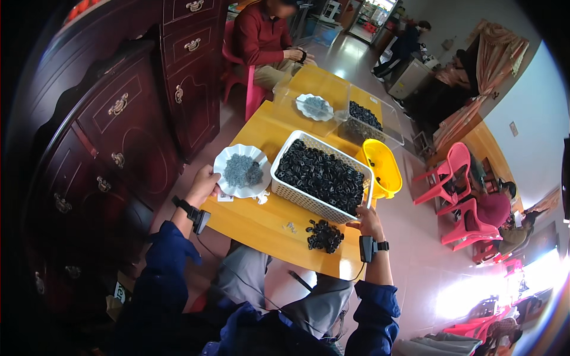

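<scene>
My left hand (205, 183) is closed on the left rim of a white scalloped plate (224, 153). Small grey pieces (238, 169) lie heaped on that plate, with a darker patch at their right side. At the near right corner of a white perforated plastic basket (306, 199), my right hand (369, 222) grips the edge. Many small black ring-like parts (320, 172) fill the basket. A loose pile of the same black parts (325, 236) sits on the yellow table (255, 228) in front of it, beside a few tiny pale bits (290, 227).
A yellow tub (389, 163) touches the basket's right side. Beyond are clear plastic bins (392, 121) with black parts and a second scalloped plate (304, 107). Across the table sits a person in red (258, 35). Dark wooden cabinets (113, 136) stand left; pink chairs (454, 172) stand right.
</scene>
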Demonstrator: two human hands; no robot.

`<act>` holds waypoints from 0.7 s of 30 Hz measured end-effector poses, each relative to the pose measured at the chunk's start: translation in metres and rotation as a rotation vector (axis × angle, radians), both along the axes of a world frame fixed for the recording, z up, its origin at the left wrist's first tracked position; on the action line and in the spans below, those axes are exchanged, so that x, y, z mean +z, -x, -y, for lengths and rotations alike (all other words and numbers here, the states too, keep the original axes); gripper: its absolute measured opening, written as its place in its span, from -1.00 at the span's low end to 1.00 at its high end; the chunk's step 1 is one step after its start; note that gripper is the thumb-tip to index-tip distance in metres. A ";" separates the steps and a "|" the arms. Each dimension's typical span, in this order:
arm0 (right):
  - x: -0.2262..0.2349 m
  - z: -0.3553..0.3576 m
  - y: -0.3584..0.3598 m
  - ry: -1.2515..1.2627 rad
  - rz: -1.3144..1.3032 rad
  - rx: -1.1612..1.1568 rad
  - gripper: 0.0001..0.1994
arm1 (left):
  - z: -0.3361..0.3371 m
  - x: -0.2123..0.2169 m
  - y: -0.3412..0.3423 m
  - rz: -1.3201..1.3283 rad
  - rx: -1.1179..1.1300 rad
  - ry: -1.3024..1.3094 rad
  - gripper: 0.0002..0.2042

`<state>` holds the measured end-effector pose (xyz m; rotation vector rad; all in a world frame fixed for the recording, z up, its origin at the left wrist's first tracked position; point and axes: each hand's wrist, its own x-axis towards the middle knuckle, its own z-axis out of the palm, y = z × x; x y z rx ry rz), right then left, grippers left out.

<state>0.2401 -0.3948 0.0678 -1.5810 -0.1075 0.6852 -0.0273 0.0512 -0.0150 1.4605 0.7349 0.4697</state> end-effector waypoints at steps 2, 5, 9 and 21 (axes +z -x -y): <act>-0.001 -0.006 -0.001 -0.002 -0.005 0.006 -0.67 | 0.001 -0.001 0.017 -0.035 -0.030 -0.007 -0.89; -0.010 -0.012 -0.007 -0.003 -0.004 -0.006 -0.73 | 0.009 0.000 0.039 -0.070 -0.072 0.023 -0.89; -0.013 -0.030 -0.013 -0.025 -0.022 0.048 -0.78 | 0.019 0.004 0.058 -0.127 -0.062 0.023 -0.89; 0.013 -0.048 0.051 0.436 1.166 -0.340 -0.60 | 0.024 0.002 0.069 -0.142 -0.050 0.005 -0.88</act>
